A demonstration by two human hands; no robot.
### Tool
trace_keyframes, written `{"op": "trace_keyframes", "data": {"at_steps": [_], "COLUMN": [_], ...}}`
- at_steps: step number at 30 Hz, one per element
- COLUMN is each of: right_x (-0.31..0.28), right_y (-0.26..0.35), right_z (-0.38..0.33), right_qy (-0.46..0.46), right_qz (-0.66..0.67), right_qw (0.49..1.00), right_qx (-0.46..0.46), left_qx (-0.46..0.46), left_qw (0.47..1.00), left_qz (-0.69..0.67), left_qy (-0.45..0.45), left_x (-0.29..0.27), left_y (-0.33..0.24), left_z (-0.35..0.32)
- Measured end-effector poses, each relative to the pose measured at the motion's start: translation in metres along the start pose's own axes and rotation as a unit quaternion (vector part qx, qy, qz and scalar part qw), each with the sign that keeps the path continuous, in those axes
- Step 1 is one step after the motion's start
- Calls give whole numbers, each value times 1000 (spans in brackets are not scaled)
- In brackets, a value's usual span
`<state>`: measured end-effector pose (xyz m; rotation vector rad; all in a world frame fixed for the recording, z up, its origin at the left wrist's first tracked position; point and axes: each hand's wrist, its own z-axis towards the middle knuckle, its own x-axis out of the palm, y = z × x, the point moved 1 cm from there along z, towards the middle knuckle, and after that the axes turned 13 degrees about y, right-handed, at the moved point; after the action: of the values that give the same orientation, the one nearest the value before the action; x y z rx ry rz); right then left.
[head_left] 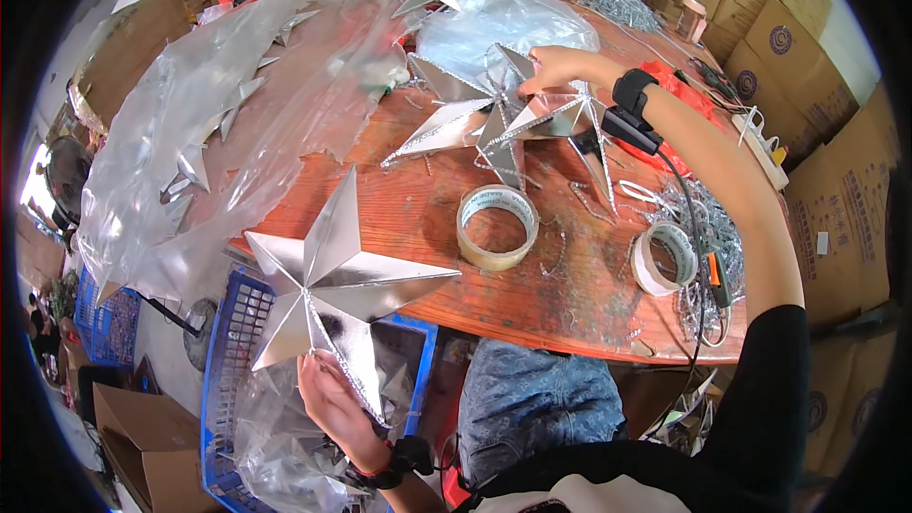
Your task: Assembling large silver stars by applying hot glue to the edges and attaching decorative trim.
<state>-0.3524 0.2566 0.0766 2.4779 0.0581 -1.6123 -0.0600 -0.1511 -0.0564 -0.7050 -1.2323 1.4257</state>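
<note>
A blue basket (231, 328) is under the left hand (334, 408), which pinches a big star (328, 290) tightly. Right of it, at the red table (404, 214), the right hand (551, 69), half curled, touches a shiny star (458, 119); can't tell if gripping. Boxes (793, 57) stand further right.

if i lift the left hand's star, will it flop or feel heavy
Probably light: the left hand alone seems to hold the silver star low down. Likely fairly stiff, given its crisp folds, though thin-looking tips might bend.
</note>
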Motion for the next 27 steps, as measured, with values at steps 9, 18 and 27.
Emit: {"op": "trace_keyframes", "data": {"at_steps": [9, 18, 27], "right_x": [-53, -32, -31], "right_y": [-10, -52, -25], "right_z": [-29, -36, -6], "right_qy": [-257, -273, -372], "right_qz": [-109, -167, -179], "right_qw": [958, 947, 906], "right_qx": [-62, 5, -91], "left_qx": [109, 6, 86], "left_qw": [974, 999, 954], "left_qz": [196, -36, 286], "left_qy": [36, 10, -14], "left_x": [-17, -10, -12], "left_y": [7, 8, -9], "left_z": [-11, -10, -16]}}
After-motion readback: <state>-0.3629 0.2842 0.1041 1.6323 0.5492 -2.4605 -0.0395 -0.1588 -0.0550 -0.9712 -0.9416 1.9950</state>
